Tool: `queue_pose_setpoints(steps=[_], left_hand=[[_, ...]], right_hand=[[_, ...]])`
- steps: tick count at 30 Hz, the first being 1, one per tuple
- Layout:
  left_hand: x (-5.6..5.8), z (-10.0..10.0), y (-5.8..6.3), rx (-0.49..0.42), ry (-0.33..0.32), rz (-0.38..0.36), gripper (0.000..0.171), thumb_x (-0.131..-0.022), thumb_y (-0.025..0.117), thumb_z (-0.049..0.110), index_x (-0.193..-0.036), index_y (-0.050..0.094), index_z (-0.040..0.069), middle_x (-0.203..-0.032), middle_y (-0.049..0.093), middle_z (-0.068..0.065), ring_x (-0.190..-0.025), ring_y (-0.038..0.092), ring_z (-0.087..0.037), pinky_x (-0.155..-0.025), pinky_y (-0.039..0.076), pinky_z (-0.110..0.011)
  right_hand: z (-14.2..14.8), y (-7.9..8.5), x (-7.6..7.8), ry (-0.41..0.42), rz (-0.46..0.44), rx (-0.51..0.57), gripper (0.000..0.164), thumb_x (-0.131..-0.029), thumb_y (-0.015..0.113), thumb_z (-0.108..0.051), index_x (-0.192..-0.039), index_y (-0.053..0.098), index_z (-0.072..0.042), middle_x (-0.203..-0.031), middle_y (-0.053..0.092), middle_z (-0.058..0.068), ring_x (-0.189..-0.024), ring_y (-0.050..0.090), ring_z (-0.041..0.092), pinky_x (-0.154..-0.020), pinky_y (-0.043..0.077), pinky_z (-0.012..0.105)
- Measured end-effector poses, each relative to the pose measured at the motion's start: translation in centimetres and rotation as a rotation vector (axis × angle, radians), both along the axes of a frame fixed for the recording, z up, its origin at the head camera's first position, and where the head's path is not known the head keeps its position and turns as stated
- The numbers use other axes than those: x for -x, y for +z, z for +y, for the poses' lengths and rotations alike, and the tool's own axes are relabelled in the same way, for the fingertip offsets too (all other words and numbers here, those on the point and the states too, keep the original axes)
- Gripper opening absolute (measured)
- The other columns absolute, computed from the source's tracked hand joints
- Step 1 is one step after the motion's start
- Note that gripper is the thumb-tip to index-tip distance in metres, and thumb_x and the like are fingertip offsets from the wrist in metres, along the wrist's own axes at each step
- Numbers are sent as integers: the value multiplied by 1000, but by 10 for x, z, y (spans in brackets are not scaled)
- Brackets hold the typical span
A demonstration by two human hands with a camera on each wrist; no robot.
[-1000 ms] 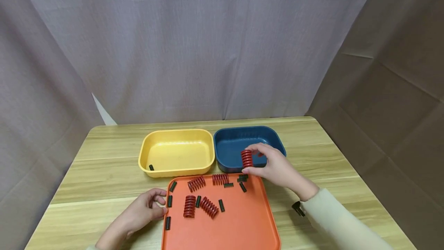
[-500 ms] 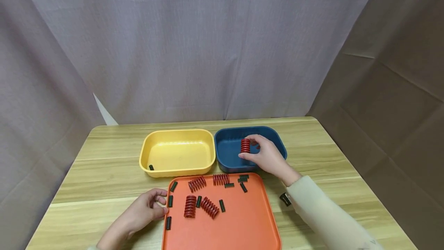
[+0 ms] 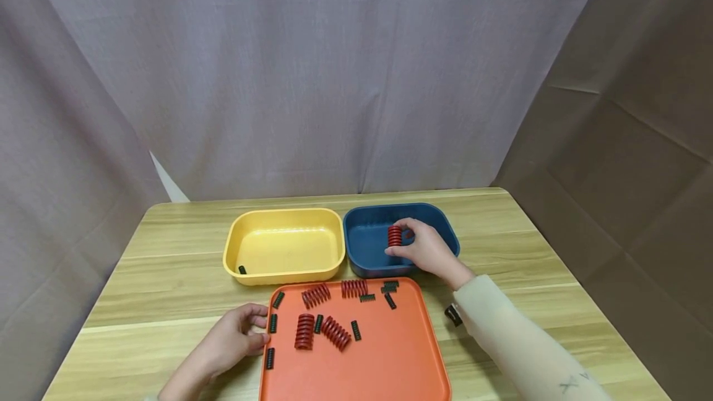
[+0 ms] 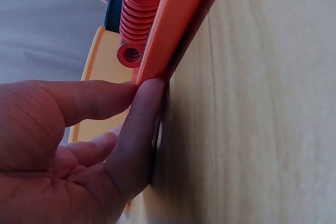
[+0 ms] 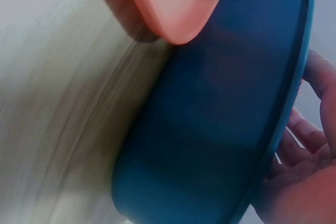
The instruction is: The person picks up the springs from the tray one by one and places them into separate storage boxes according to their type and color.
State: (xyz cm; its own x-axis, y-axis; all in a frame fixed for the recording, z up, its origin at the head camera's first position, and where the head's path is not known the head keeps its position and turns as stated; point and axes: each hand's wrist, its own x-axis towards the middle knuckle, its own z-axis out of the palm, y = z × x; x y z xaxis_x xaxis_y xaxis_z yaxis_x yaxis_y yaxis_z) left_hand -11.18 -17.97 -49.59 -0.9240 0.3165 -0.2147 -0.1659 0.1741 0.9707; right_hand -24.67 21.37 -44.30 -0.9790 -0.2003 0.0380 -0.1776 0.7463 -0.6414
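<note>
My right hand [image 3: 426, 251] pinches a red coil spring [image 3: 394, 236] between thumb and fingers, upright within the outline of the blue bin [image 3: 364, 267]. In the right wrist view the bin wall [image 5: 210, 114] hides most of that spring. My left hand [image 3: 236, 336] is at the left edge of the orange tray [image 3: 384, 367]. Seen from the left wrist, its thumb and finger grip the tray's rim [image 4: 170, 19]. On the tray lie several red springs [image 3: 304, 332] and several small black springs [image 3: 356, 330], mostly toward its far and left sides.
Left of the blue bin stands a yellow bin [image 3: 284, 277] with one small black spring [image 3: 242, 270] in its near left corner. A dark object [image 3: 453, 315] shows beside the right sleeve. Grey curtain [image 3: 312, 79] hangs behind the wooden table [image 3: 150, 289].
My right hand has carried the red spring from the blue bin's near edge farther in over the bin, then shifted only slightly. The left hand stays at the tray edge.
</note>
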Motion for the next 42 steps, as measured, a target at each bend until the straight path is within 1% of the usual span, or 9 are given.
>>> queue_pose_setpoints(steps=[6, 10, 16, 22, 33, 38, 42], left_hand=[[0, -1, 1, 12, 15, -21, 46, -84, 64, -11, -125, 44, -16, -102, 55, -19, -82, 62, -24, -70, 60, -37], [-1, -1, 2, 10, 21, -39, 46, -84, 63, -11, -125, 43, -15, -101, 54, -19, -82, 60, -23, -69, 60, -37], [-2, 0, 2, 12, 25, -45, 46, -84, 63, -11, -125, 43, -14, -101, 53, -19, -80, 57, -22, -68, 60, -37], [-3, 0, 3, 5, 33, -67, 47, -85, 64, -11, -126, 42, -14, -103, 53, -19, -81, 58, -23, -68, 60, -39], [-1, -1, 0, 18, 27, -62, 47, -84, 65, -10, -127, 43, -12, -102, 52, -18, -79, 56, -22, -66, 60, -39], [-1, -1, 0, 17, 22, -60, 47, -84, 65, -10, -126, 43, -12, -102, 52, -18, -79, 55, -22, -66, 60, -38], [-1, 0, 1, 9, 20, -66, 47, -84, 65, -11, -126, 43, -12, -102, 52, -18, -79, 56, -22, -67, 60, -39]], right_hand=[[-1, -3, 7, 2, -34, -1, 59, -76, 83, -33, -125, 58, -13, -104, 60, 5, -89, 56, 21, -64, 52, 32], [-2, -4, 10, 16, -49, -14, 58, -77, 83, -30, -126, 58, -11, -103, 61, 7, -86, 56, 21, -66, 52, 32], [-3, -7, 13, 47, -49, -56, 60, -78, 83, -31, -127, 58, -8, -105, 62, 7, -86, 58, 19, -72, 53, 34], [-4, -9, 14, 51, -57, -72, 59, -78, 83, -31, -127, 58, -8, -106, 63, 6, -88, 58, 19, -75, 54, 36], [-3, -11, 15, 59, -42, -104, 58, -77, 83, -30, -124, 60, -6, -108, 64, 9, -93, 59, 22, -82, 53, 40], [-2, -10, 13, 54, -56, -95, 58, -81, 80, -30, -129, 58, -6, -121, 61, 12, -107, 56, 27, -92, 50, 45], [-1, -2, 7, 41, -57, -53, 58, -84, 77, -31, -132, 56, -8, -128, 57, 12, -113, 54, 31, -92, 49, 48]])
